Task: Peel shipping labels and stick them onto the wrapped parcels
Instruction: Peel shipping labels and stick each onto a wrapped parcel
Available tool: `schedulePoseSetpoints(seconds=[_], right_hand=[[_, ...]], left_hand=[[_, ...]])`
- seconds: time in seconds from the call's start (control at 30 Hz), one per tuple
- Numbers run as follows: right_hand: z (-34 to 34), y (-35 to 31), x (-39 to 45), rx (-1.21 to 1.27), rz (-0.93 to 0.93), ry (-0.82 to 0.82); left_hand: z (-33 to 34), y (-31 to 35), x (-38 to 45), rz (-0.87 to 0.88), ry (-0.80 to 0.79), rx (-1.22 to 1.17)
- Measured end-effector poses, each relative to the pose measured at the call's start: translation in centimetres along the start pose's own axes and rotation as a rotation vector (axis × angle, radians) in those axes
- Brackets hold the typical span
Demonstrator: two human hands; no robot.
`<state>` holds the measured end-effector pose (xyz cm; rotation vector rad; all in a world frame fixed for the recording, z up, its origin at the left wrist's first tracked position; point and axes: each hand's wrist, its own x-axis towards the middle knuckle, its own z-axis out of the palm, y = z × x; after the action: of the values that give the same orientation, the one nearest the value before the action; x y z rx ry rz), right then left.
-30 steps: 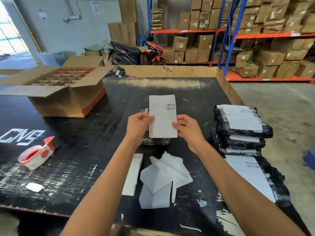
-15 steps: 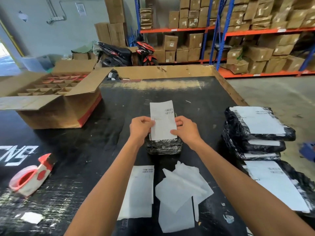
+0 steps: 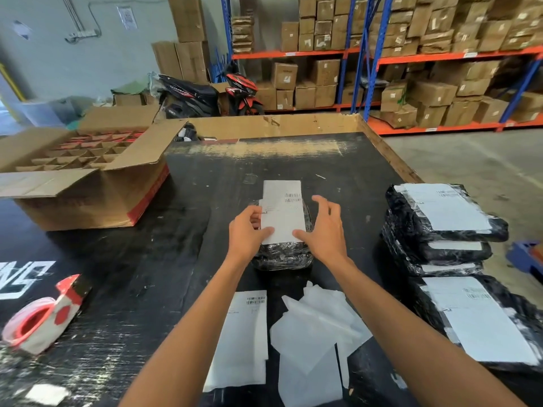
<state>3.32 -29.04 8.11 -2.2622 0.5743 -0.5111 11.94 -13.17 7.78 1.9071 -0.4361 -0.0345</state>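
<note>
head view, left hand pinching barcoded label on black parcel, right hand spread

Warehouse, pallet racking stacked with cartons, packing table

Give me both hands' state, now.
Left hand: pinching the white paper shipping label over the black plastic-wrapped parcel.
Right hand: open, fingers spread, thumb touching the label.
</note>
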Motion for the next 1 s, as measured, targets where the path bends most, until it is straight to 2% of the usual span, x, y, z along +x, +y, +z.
schedulePoseSetpoints(seconds=[0.17, 0.33, 0.37, 0.43, 0.47, 0.53, 0.7, 0.8, 0.9, 1.0], right_hand=[[0.2, 0.2, 0.0, 0.018, 0.005, 0.056], [0.7, 1.2, -0.5, -0.134, -0.275, 0.065], [0.6, 1.4, -0.5, -0.152, -0.311, 0.044], [0.6, 1.8, -0.2, -0.194, -0.355, 0.000], [0.6, 2.0, 0.0, -0.205, -0.366, -0.017], [0.7, 2.2, 0.6, -0.227, -0.357, -0.057], [0.8, 2.0, 3.1, -0.386, -0.250, -0.250], [1.1, 1.0, 5.0, -0.440, -0.166, -0.361], [1.8, 0.0, 6.6, -0.479, -0.090, -0.397], [2.7, -0.5, 7.4, -0.449, -0.014, -0.365]], left_hand=[[0.7, -0.4, -0.3, 0.054, 0.041, 0.146], [0.7, -0.1, -0.2, -0.027, 0.064, 0.188], [0.6, -0.2, -0.2, 0.019, 0.081, 0.238], [0.6, -0.7, 0.0, 0.228, 0.090, 0.391], [0.6, -0.9, 0.1, 0.325, 0.066, 0.459], [0.8, -1.2, 0.8, 0.413, -0.027, 0.553], [0.8, -0.7, 3.3, 0.226, -0.279, 0.775], [0.9, -0.9, 5.6, 0.143, -0.379, 0.861], [1.3, -1.2, 7.2, 0.047, -0.383, 0.790], [1.9, -2.0, 7.4, 0.009, -0.334, 0.609]])
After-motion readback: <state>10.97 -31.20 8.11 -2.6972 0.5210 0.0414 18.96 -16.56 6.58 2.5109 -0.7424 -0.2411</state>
